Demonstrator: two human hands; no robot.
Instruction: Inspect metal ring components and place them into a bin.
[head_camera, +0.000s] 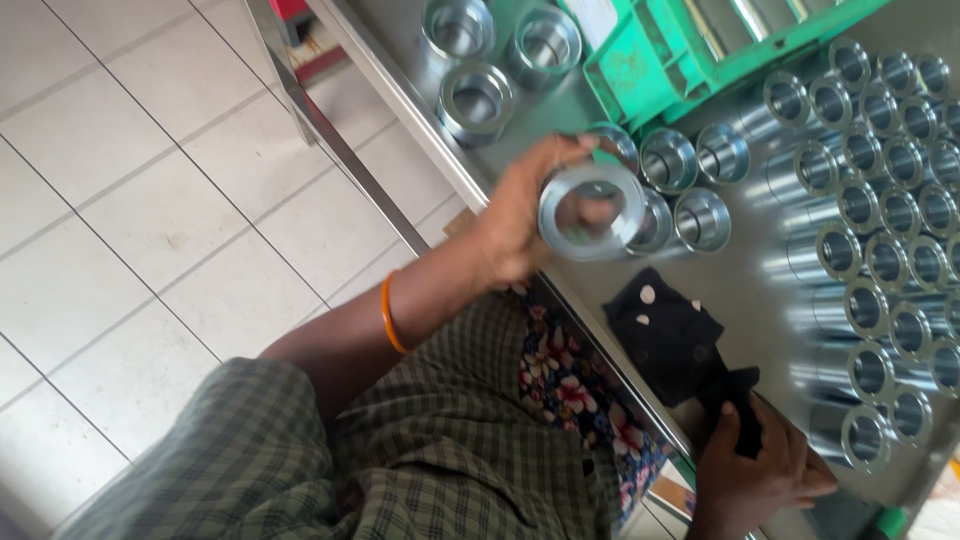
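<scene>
Fingers of my left hand (520, 215) clamp 1 shiny metal ring (590, 211) above the steel table (740, 290); my right hand (755, 465) grips a black cloth (675, 335).

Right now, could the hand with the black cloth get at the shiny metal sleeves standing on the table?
Probably yes. The right hand grips the black cloth at the table edge, and the nearest metal sleeves stand just beside it with nothing between. The cloth fills its fingers, though.
</scene>
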